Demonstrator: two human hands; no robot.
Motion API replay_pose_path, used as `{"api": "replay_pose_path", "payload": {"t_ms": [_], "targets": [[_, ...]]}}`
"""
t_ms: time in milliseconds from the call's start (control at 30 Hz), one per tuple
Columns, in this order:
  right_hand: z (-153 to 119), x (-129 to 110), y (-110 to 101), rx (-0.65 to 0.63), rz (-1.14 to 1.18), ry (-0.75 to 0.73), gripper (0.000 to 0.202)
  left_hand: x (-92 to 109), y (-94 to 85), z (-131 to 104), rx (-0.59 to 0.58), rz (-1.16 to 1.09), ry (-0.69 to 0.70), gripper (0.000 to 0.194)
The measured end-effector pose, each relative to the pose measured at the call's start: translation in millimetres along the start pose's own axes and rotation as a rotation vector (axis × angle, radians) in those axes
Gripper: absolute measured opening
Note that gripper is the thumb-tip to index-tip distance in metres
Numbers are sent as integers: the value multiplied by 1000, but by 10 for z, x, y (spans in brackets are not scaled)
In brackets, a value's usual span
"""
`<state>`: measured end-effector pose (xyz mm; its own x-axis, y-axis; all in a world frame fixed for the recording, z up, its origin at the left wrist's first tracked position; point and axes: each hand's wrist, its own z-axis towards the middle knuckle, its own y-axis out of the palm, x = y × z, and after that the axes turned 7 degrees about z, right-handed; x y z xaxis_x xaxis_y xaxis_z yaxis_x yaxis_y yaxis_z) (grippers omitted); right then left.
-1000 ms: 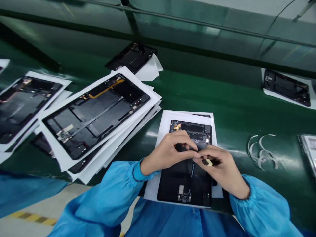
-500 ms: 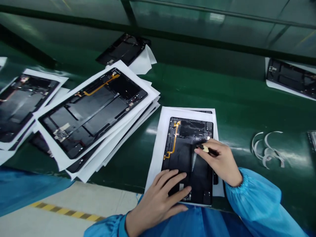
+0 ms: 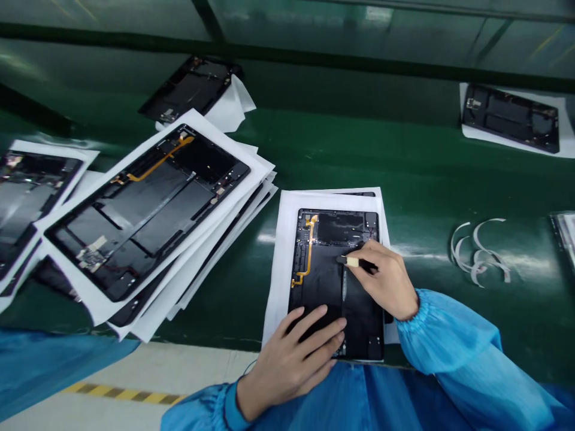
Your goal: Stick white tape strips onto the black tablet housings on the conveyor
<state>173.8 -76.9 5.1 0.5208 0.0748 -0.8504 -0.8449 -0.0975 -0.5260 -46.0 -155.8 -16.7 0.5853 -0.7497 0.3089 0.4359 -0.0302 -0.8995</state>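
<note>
Beside the tablet housing, under both hands, lie curled strips.

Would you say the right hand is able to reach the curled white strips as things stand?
Probably yes: nothing visible lies between the right hand and the white strips, though that hand grips a small tool.
</note>
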Motion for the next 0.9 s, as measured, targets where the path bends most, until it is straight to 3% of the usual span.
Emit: {"api": "replay_pose_path", "payload": {"t_ms": [300, 900], "targets": [[-5, 21, 48, 15, -34, 15, 15, -17, 8, -13, -68, -30, 16, 19], [-24, 47, 36, 9, -26, -25, 21, -5, 5, -5, -58, -21, -16, 16]]}}
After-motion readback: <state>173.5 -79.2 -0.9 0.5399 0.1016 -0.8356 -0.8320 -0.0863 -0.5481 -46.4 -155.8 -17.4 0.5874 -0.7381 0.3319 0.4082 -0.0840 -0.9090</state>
